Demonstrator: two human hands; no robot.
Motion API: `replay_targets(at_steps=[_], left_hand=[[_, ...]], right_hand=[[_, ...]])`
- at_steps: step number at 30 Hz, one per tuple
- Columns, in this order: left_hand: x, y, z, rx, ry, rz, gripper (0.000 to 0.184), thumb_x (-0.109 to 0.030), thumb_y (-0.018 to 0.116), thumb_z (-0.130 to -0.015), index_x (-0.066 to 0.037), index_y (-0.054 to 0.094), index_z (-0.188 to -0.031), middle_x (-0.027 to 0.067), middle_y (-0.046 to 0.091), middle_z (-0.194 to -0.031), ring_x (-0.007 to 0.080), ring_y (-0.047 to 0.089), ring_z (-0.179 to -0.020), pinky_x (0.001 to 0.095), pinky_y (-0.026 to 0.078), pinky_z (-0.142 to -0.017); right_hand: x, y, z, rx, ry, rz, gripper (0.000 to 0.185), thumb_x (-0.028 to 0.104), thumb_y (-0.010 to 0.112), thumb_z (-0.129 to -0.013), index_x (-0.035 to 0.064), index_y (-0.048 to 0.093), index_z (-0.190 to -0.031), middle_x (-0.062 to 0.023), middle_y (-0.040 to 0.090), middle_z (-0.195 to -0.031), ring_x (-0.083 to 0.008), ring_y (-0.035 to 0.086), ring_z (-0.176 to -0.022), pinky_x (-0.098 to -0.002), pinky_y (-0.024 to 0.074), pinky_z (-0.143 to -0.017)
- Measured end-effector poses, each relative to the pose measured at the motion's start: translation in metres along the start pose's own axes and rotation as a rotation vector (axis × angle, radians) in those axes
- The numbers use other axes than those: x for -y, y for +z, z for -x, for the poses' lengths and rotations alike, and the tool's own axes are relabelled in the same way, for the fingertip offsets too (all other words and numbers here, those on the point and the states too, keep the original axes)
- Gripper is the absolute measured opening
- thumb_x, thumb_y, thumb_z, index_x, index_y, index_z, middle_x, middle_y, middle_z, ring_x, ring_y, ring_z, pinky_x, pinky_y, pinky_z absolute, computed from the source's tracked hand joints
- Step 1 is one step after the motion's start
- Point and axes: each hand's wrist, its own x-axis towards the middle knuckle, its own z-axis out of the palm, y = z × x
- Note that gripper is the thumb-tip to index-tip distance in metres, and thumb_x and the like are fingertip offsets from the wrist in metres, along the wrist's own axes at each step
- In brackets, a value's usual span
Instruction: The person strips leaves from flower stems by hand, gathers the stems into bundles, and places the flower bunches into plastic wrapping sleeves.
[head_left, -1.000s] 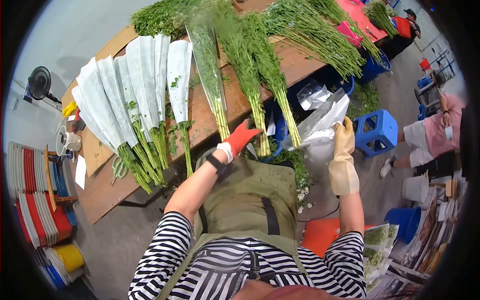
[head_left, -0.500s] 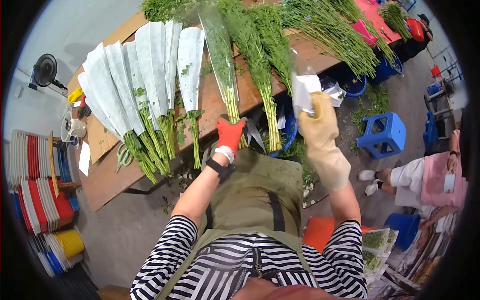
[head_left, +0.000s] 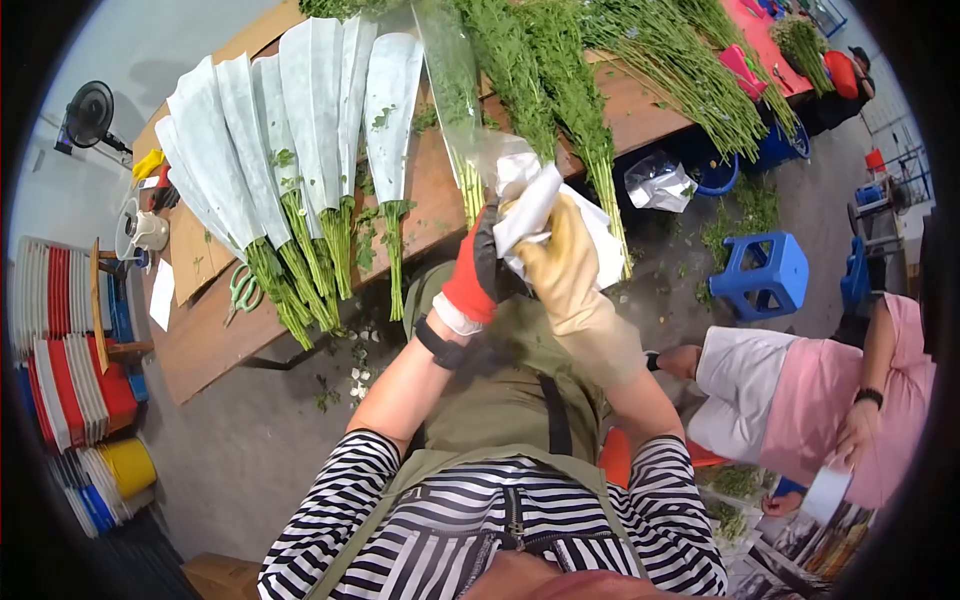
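Observation:
My left hand (head_left: 474, 268), in a red and dark glove, is closed on the left edge of a white sleeve (head_left: 530, 205), by the lower stems of a clear-wrapped bunch (head_left: 450, 95). My right hand (head_left: 563, 258), in a tan rubber glove, grips the same crumpled sleeve from the right. Two unwrapped green bunches, one of them here (head_left: 590, 110), lie just behind and to the right. Several bunches in white sleeves (head_left: 310, 110) fan out on the left of the wooden table (head_left: 215, 350). The sleeve hides some stem ends.
Green scissors (head_left: 243, 292) lie at the table's left. Loose stems (head_left: 700, 90) hang over the far right edge. A blue stool (head_left: 760, 275) stands on the floor at right. A person in pink (head_left: 820, 410) is close by at right, holding something white. Stacked trays (head_left: 75, 385) stand far left.
My right hand has come in from the right with the white sleeve and meets my left hand at the stems. The person in pink has moved nearer.

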Motion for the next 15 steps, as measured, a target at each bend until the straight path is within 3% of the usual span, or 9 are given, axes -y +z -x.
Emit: replay_targets(at_steps=[1, 4, 6, 8, 9, 12, 13, 15], left_hand=[[-0.003, -0.003, 0.001, -0.009, 0.054, -0.188, 0.046, -0.033, 0.055, -0.106, -0.005, 0.052, -0.142, 0.0100, 0.064, -0.131, 0.0210, 0.064, -0.117, 0.0370, 0.052, -0.102], [-0.018, -0.003, 0.011, -0.008, 0.202, -0.955, 0.037, -0.021, 0.057, -0.106, -0.004, 0.055, -0.139, 0.0110, 0.067, -0.126, 0.0215, 0.067, -0.113, 0.0362, 0.055, -0.098], [0.005, -0.024, -0.003, -0.144, -0.096, -0.147, 0.037, -0.011, 0.062, -0.101, -0.002, 0.056, -0.137, 0.0106, 0.067, -0.126, 0.0180, 0.067, -0.110, 0.0354, 0.056, -0.095], [-0.003, 0.008, -0.003, -0.213, -0.144, 0.285, 0.037, -0.013, 0.062, -0.101, -0.002, 0.056, -0.136, 0.0102, 0.067, -0.126, 0.0161, 0.066, -0.108, 0.0347, 0.056, -0.094], [-0.002, 0.005, -0.001, -0.164, -0.152, 0.205, 0.042, -0.019, 0.051, -0.107, -0.002, 0.048, -0.145, 0.0130, 0.065, -0.133, 0.0202, 0.064, -0.117, 0.0331, 0.052, -0.103], [0.008, 0.005, 0.004, -0.140, -0.190, -0.127, 0.046, -0.018, 0.052, -0.107, -0.001, 0.045, -0.149, 0.0109, 0.061, -0.140, 0.0176, 0.061, -0.121, 0.0327, 0.048, -0.106], [0.020, -0.007, 0.000, -0.101, -0.176, -0.239, 0.050, -0.016, 0.056, -0.105, -0.001, 0.044, -0.151, 0.0087, 0.057, -0.145, 0.0151, 0.058, -0.124, 0.0302, 0.046, -0.107], [0.019, -0.011, 0.007, -0.119, -0.148, -0.451, 0.049, -0.014, 0.059, -0.103, 0.000, 0.048, -0.149, 0.0079, 0.058, -0.143, 0.0149, 0.058, -0.124, 0.0286, 0.046, -0.106]], right_hand=[[0.007, -0.002, 0.001, 0.046, -0.219, 0.232, 0.036, 0.008, 0.063, -0.086, -0.0014, 0.061, -0.120, -0.0139, 0.067, -0.105, -0.0230, 0.063, -0.093, -0.0346, 0.0516, -0.089], [0.003, 0.019, 0.010, 0.039, 0.283, -0.299, 0.060, 0.010, 0.076, -0.082, -0.0029, 0.052, -0.135, -0.0156, 0.066, -0.120, -0.0248, 0.065, -0.105, -0.0353, 0.0550, -0.090], [-0.014, 0.025, 0.019, -0.193, 0.111, 0.092, 0.070, 0.023, 0.086, -0.073, -0.0022, 0.055, -0.130, -0.0176, 0.065, -0.125, -0.0328, 0.063, -0.117, -0.0413, 0.0481, -0.104], [-0.016, 0.025, 0.018, -0.251, 0.132, 0.101, 0.073, 0.018, 0.086, -0.072, -0.0018, 0.053, -0.134, -0.0173, 0.065, -0.125, -0.0301, 0.063, -0.117, -0.0404, 0.0486, -0.104], [-0.015, 0.024, 0.018, -0.273, 0.193, 0.053, 0.073, 0.014, 0.085, -0.073, -0.0013, 0.051, -0.136, -0.0166, 0.066, -0.125, -0.0282, 0.064, -0.115, -0.0392, 0.0495, -0.103], [-0.006, 0.021, 0.010, -0.388, 0.509, -0.253, 0.072, 0.004, 0.081, -0.074, -0.0002, 0.050, -0.139, -0.0134, 0.066, -0.124, -0.0242, 0.066, -0.111, -0.0354, 0.0518, -0.098], [-0.011, 0.020, 0.004, -0.451, 0.521, -0.176, 0.069, -0.007, 0.074, -0.074, 0.0010, 0.051, -0.139, -0.0102, 0.066, -0.123, -0.0206, 0.064, -0.110, -0.0317, 0.0520, -0.095], [-0.038, 0.016, 0.006, -0.426, 0.472, -0.274, 0.069, -0.011, 0.069, -0.074, 0.0020, 0.051, -0.139, -0.0098, 0.066, -0.121, -0.0205, 0.065, -0.109, -0.0320, 0.0524, -0.095]])
